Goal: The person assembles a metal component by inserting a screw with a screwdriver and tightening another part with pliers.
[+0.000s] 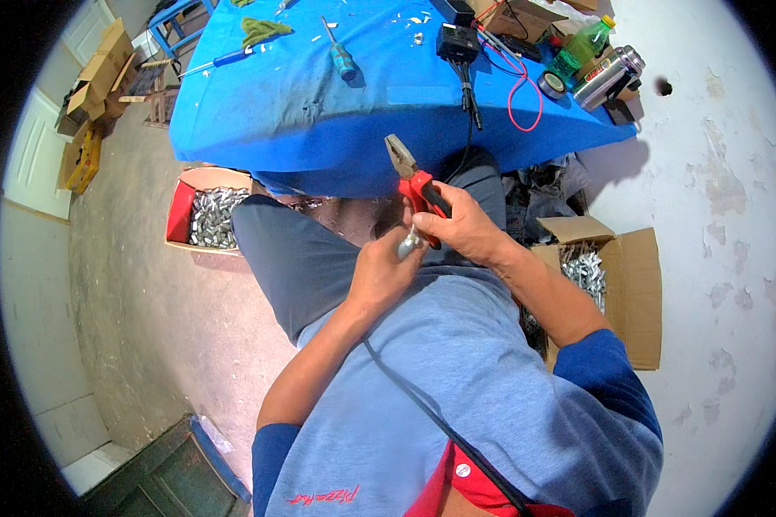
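Observation:
Over my lap, my right hand (467, 226) is closed round the red and black handles of a pair of pliers (420, 191). The pliers' metal jaws point up and away from me, toward the table edge. Close beside it, my left hand (383, 269) pinches a small silvery metal piece (407, 246); its exact kind is too small to tell. The metal piece sits just below the plier handles, and the fingers of both hands nearly meet there. Part of it is hidden by my fingers.
A blue-covered table (319, 129) stands ahead, holding a teal screwdriver (342, 62), a blue-handled screwdriver (233, 58), black adapters (457, 41), a green bottle (580, 47) and a thermos (608, 77). Boxes of metal parts, left (179, 211) and right (634, 297), flank my legs.

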{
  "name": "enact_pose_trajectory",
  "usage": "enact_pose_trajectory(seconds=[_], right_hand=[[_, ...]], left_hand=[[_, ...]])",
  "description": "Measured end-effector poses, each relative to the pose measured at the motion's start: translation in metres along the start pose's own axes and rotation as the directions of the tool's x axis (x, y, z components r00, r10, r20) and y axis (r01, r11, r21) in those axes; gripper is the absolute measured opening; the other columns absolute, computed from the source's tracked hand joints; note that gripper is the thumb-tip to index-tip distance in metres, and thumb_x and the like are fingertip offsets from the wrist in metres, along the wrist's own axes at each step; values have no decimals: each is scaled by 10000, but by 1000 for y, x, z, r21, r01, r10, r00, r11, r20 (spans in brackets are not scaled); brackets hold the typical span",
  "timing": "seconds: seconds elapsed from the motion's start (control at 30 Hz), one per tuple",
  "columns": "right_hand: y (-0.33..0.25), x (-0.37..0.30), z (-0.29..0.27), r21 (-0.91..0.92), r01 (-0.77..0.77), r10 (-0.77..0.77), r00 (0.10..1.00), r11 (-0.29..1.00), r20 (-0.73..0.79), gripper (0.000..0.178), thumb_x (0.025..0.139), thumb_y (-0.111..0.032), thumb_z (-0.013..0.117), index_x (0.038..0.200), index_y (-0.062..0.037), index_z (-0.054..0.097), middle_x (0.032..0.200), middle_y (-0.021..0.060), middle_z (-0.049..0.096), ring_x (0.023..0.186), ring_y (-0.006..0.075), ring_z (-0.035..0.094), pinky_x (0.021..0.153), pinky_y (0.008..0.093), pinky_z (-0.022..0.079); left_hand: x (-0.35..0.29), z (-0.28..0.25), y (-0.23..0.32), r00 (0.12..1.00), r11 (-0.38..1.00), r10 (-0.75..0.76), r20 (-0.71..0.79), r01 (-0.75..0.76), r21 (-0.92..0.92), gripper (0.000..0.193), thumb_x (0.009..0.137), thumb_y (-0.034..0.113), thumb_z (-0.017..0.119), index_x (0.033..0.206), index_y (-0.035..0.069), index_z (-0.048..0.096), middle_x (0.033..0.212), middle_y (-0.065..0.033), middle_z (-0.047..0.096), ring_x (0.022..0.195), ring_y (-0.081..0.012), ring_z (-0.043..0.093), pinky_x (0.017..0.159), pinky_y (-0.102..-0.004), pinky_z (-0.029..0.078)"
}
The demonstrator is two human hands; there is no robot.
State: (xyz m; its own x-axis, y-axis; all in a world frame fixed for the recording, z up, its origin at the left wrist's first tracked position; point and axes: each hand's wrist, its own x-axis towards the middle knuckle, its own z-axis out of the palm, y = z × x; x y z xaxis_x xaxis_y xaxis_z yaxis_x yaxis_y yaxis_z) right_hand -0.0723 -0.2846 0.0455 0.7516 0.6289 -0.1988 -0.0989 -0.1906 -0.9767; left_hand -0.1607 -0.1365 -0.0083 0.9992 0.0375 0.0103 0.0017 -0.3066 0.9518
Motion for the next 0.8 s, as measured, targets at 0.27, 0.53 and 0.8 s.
enact_pose_trajectory(seconds=[0.27,0.53,0.8], right_hand=[[-9,-2,-1,-88,40,-35,997,995,65,259,878,-103,594,1117,-6,571,927,33,625,813,101,588,719,269,498],[-9,-9,-3,23,-22,22,999,999,34,380,864,-156,622,1206,-10,544,1002,59,627,911,125,596,818,273,485],[-16,-22,-27,374,-240,139,950,896,279,543,856,-248,639,1297,19,468,1115,122,629,902,157,640,724,251,515]], left_hand=[[-1,-3,7,999,1000,-14,49,12,27,224,885,153,696,974,-47,651,764,-77,640,699,-110,566,630,-300,478],[-2,-3,2,997,990,-66,51,72,-119,262,869,200,729,903,-50,658,721,-58,618,673,-100,538,602,-295,453],[-3,-7,14,997,1000,-16,75,18,-25,324,861,260,744,928,-48,667,721,-50,617,669,-102,535,602,-302,452]])
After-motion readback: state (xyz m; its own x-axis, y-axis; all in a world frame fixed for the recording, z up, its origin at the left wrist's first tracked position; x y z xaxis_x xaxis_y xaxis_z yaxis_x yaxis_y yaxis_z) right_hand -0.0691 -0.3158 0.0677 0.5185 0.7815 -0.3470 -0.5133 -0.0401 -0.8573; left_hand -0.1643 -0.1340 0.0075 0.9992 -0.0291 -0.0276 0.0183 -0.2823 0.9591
